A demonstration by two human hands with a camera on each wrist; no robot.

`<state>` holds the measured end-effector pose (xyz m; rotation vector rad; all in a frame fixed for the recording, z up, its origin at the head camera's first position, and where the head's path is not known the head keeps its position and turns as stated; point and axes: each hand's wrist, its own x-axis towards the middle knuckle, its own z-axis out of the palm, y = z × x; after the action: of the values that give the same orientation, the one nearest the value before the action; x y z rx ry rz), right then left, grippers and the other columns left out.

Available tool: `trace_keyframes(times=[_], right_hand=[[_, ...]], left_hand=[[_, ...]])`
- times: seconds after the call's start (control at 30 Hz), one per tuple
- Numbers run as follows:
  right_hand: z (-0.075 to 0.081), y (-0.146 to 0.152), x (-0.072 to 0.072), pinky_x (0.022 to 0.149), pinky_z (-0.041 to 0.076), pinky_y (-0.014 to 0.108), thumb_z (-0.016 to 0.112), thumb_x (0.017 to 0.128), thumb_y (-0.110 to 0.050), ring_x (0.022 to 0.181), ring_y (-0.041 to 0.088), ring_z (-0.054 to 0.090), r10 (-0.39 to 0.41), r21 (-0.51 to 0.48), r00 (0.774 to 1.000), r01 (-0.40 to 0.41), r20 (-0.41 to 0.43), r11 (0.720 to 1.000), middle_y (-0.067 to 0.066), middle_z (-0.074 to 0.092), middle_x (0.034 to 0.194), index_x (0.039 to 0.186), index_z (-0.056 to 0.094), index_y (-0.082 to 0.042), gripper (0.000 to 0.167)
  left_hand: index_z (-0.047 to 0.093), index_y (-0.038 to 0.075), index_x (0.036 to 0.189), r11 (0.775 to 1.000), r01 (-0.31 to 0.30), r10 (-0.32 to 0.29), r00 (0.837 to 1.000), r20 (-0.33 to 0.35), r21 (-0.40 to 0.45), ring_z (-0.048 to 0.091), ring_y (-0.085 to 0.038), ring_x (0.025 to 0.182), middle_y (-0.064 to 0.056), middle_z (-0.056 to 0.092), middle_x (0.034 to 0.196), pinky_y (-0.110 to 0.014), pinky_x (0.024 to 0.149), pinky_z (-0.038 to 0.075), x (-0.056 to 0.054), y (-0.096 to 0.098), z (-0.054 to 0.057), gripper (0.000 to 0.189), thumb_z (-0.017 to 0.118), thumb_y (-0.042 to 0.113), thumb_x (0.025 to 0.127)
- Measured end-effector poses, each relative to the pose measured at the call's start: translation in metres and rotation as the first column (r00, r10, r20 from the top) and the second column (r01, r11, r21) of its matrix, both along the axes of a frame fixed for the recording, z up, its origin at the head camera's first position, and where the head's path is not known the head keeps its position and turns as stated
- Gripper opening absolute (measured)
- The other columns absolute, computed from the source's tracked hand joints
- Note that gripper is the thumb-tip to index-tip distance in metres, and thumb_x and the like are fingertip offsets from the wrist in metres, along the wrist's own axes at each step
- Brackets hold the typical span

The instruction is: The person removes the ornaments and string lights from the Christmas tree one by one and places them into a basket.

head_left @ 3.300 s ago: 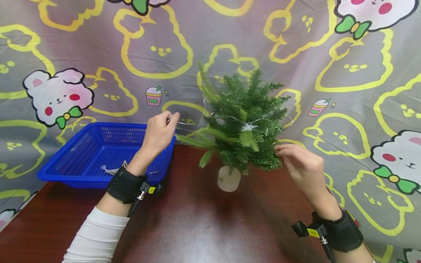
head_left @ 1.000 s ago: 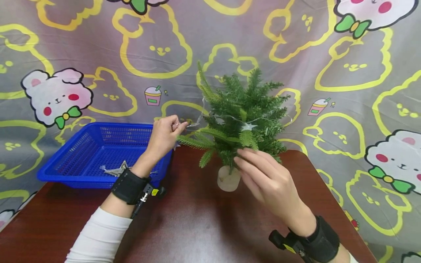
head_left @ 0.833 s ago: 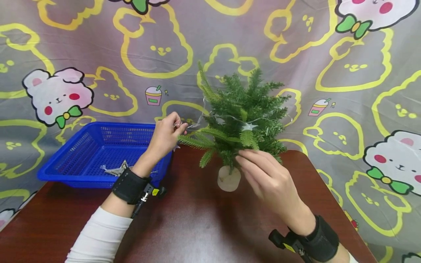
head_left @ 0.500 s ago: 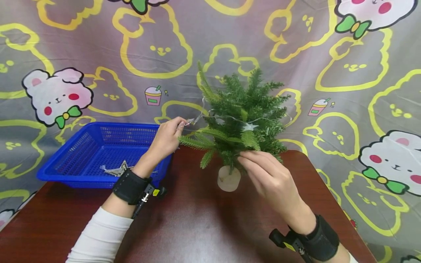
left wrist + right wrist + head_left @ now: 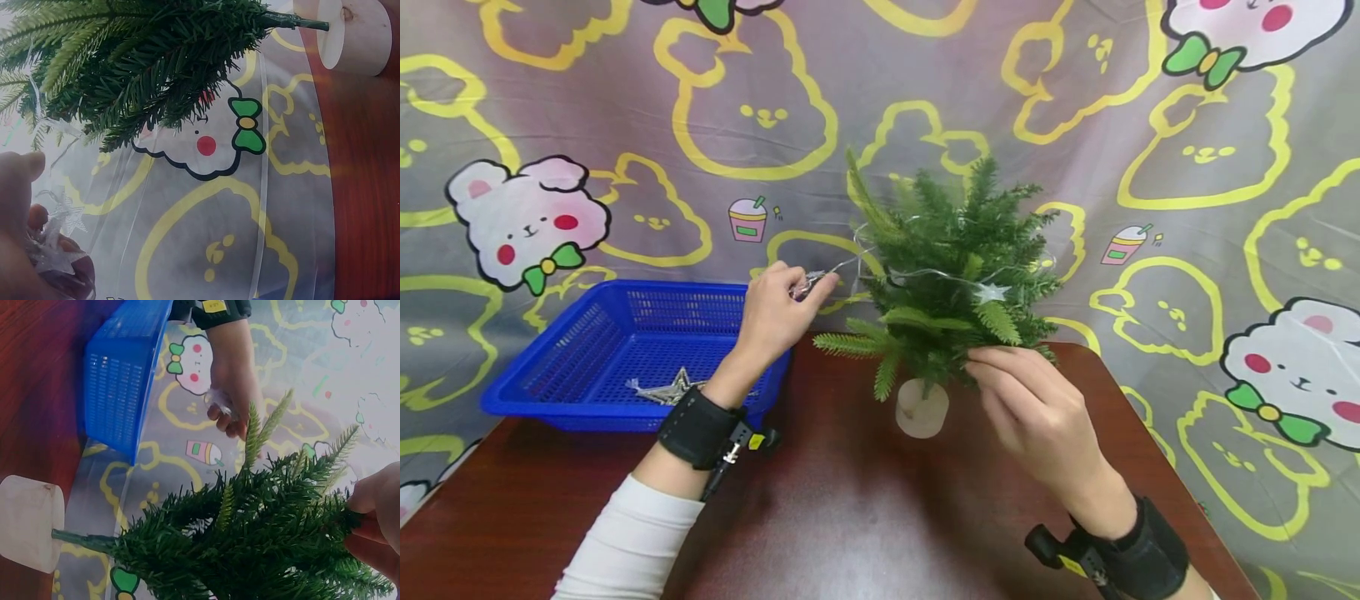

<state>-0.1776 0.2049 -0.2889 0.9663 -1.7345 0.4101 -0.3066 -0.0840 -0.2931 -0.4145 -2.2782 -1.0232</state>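
A small artificial Christmas tree [image 5: 955, 275] stands upright on a round pale wooden base [image 5: 922, 408]. Clear star string lights run across its branches, with one star [image 5: 990, 292] at the front right. My left hand [image 5: 777, 312], left of the tree, holds the bunched rest of the string lights [image 5: 59, 259] in curled fingers, and a strand stretches from it to the branches. At the lower front right of the tree, my right hand [image 5: 1037, 417] pinches a branch between thumb and fingers, as the right wrist view [image 5: 381, 519] shows.
A blue plastic basket [image 5: 587, 408] sits on the left of the dark red table [image 5: 850, 517], a star-shaped ornament [image 5: 673, 387] lying inside. Behind the table hangs a grey cartoon-print cloth [image 5: 640, 92].
My right hand came from the tree's right side to its front, then shifted slightly right. The tree has turned, carrying the front star rightward. My left hand still holds the lights.
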Motion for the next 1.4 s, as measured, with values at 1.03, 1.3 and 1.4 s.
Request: trace_keyframes(times=[1.03, 1.3, 1.4], right_hand=[[-0.008, 0.029, -0.008, 0.077, 0.049, 0.032, 0.051, 0.096, -0.009, 0.083, 0.03, 0.069, -0.05, -0.103, 0.998, 0.055, 0.05, 0.993, 0.015, 0.075, 0.095, 0.089, 0.075, 0.002, 0.027], [-0.006, 0.031, -0.01, 0.084, 0.048, 0.023, 0.051, 0.092, -0.004, 0.082, 0.031, 0.068, -0.033, -0.127, 0.998, 0.039, 0.049, 0.991, 0.015, 0.075, 0.093, 0.086, 0.074, 0.003, 0.024], [-0.007, 0.033, -0.011, 0.085, 0.048, 0.022, 0.051, 0.091, -0.003, 0.083, 0.031, 0.068, -0.03, -0.132, 0.997, 0.039, 0.065, 0.991, 0.016, 0.075, 0.094, 0.087, 0.073, 0.003, 0.023]], left_hand=[[0.043, 0.004, 0.069, 0.955, 0.147, -0.091, 0.973, -0.213, 0.259, 0.074, -0.028, 0.065, -0.019, 0.075, 0.104, -0.013, 0.042, 0.037, -0.005, 0.0, 0.002, 0.02, 0.052, -0.009, 0.08], [0.057, 0.006, 0.128, 0.959, 0.165, -0.15, 0.986, -0.079, 0.231, 0.065, -0.027, 0.061, -0.017, 0.068, 0.088, -0.022, 0.055, 0.046, -0.005, -0.001, 0.003, 0.037, 0.046, -0.003, 0.094], [0.063, 0.007, 0.127, 0.976, 0.128, -0.123, 0.992, -0.041, 0.179, 0.059, -0.026, 0.07, -0.018, 0.065, 0.092, -0.03, 0.067, 0.044, -0.005, 0.0, 0.003, 0.036, 0.043, 0.002, 0.098]])
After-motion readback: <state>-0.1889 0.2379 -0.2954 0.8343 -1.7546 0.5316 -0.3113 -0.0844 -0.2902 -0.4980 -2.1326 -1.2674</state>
